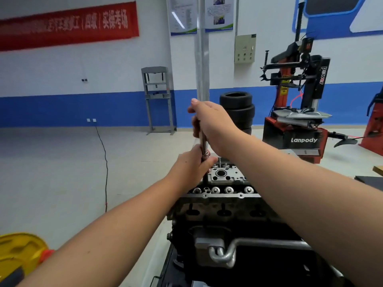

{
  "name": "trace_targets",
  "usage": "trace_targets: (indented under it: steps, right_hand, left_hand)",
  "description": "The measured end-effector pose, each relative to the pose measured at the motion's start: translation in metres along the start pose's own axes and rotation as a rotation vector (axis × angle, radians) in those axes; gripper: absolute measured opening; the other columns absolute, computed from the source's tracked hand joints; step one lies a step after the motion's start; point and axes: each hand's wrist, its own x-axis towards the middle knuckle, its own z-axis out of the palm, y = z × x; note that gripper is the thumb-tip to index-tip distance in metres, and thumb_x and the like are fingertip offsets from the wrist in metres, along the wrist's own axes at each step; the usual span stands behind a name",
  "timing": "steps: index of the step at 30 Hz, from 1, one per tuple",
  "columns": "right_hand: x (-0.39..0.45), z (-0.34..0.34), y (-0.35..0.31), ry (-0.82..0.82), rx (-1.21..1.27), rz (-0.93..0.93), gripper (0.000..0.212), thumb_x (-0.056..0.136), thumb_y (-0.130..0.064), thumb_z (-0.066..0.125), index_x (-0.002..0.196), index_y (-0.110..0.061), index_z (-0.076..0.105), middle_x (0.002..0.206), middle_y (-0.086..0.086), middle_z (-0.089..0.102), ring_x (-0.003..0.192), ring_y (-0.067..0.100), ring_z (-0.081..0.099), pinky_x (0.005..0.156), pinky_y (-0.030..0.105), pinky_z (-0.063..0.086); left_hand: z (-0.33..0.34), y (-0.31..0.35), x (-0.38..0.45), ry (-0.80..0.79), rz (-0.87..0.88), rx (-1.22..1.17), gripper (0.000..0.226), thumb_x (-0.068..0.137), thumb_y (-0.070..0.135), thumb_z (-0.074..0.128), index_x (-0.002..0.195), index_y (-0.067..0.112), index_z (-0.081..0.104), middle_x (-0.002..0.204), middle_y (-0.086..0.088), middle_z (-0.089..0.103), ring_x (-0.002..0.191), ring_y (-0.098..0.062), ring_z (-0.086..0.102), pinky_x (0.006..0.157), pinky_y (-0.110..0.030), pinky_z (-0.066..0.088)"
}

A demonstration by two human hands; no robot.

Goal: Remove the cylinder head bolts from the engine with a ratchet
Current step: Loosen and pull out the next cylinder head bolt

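Both arms reach forward over the engine (223, 206), which sits low centre, top face up, valve springs in a row along its near edge.

Ratchet (203, 141) stands near upright above the far left of the cylinder head (226, 176), handle up, blurred. A dark extension (206, 179) runs from it down into the head.

Right hand (211, 123): high on the handle, fingers wrapped round it, thumb on top.

Left hand (193, 166): lower, fingers closed round the ratchet's lower end, just above the head. The hand covers the spot where the tool meets the head, so the bolt there cannot be seen.

One slim bolt (219, 161) stands up out of the head just right of the left hand.

Surroundings:
- Stack of tyres (238, 109) on the floor behind the right hand, partly hidden by it.
- Red and black tyre changer (298, 121) at right, marked "Lanpody".
- Grey press frame (158, 98) against the blue and white wall.
- Red banner (68, 25) upper left; posters (202, 15) and a grey control box (245, 48) upper centre.
- Black cable (104, 162) trailing over the floor from a wall socket.
- Yellow object (20, 251) at lower left corner, cut off by the edge.
- Metal pipe (248, 245) across the engine's near side.
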Motion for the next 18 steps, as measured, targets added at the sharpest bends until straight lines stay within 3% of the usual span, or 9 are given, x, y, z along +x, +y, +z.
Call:
trace_targets:
  steps: [2, 5, 8, 11, 15, 18]
  right_hand:
    - [0.005, 0.003, 0.009, 0.061, 0.006, 0.021, 0.03, 0.103, -0.035, 0.047, 0.09, -0.01, 0.057, 0.07, 0.005, 0.049, 0.065, 0.021, 0.046, 0.065, 0.037, 0.043]
    - [0.012, 0.002, 0.018, 0.093, 0.045, 0.06, 0.027, 0.1, -0.034, 0.048, 0.082, -0.015, 0.054, 0.064, 0.0, 0.049, 0.062, 0.019, 0.043, 0.065, 0.039, 0.041]
    - [0.016, -0.001, 0.023, 0.047, 0.148, 0.087, 0.023, 0.095, -0.029, 0.047, 0.075, -0.018, 0.049, 0.054, -0.005, 0.045, 0.053, 0.014, 0.037, 0.062, 0.038, 0.036]
    - [0.017, -0.003, 0.025, -0.043, 0.198, 0.098, 0.022, 0.092, -0.028, 0.047, 0.071, -0.019, 0.046, 0.052, -0.004, 0.041, 0.048, 0.013, 0.035, 0.057, 0.034, 0.033]
    - [0.02, -0.004, 0.025, -0.133, 0.298, 0.152, 0.032, 0.095, -0.029, 0.046, 0.065, -0.019, 0.048, 0.052, -0.003, 0.036, 0.046, 0.014, 0.03, 0.053, 0.031, 0.03]
    - [0.022, -0.005, 0.027, -0.196, 0.342, 0.171, 0.035, 0.095, -0.029, 0.044, 0.062, -0.018, 0.046, 0.052, -0.003, 0.032, 0.048, 0.014, 0.026, 0.052, 0.03, 0.027]
  left_hand:
    - [0.004, 0.0, 0.0, -0.031, -0.003, 0.032, 0.021, 0.104, 0.043, 0.056, 0.104, 0.023, 0.051, 0.089, 0.003, 0.071, 0.082, -0.015, 0.068, 0.07, -0.033, 0.049]
    - [0.011, -0.001, 0.001, -0.034, -0.006, 0.01, 0.026, 0.104, 0.043, 0.056, 0.107, 0.017, 0.052, 0.091, -0.001, 0.071, 0.085, -0.021, 0.068, 0.081, -0.045, 0.055]
    - [0.013, -0.006, 0.003, -0.002, 0.008, 0.016, 0.028, 0.103, 0.044, 0.058, 0.107, 0.017, 0.053, 0.09, -0.001, 0.069, 0.086, -0.022, 0.069, 0.084, -0.048, 0.056]
    - [0.015, -0.011, 0.002, 0.03, 0.017, 0.0, 0.026, 0.102, 0.046, 0.058, 0.105, 0.02, 0.054, 0.089, 0.004, 0.069, 0.086, -0.017, 0.067, 0.082, -0.043, 0.054]
    - [0.02, -0.015, -0.002, 0.009, -0.031, -0.304, 0.026, 0.108, 0.047, 0.045, 0.101, 0.026, 0.059, 0.087, 0.01, 0.073, 0.08, 0.0, 0.068, 0.075, -0.031, 0.048]
    - [0.025, -0.017, -0.005, 0.004, -0.061, -0.49, 0.035, 0.107, 0.053, 0.04, 0.105, 0.024, 0.06, 0.096, 0.009, 0.075, 0.084, -0.009, 0.074, 0.082, -0.036, 0.054]
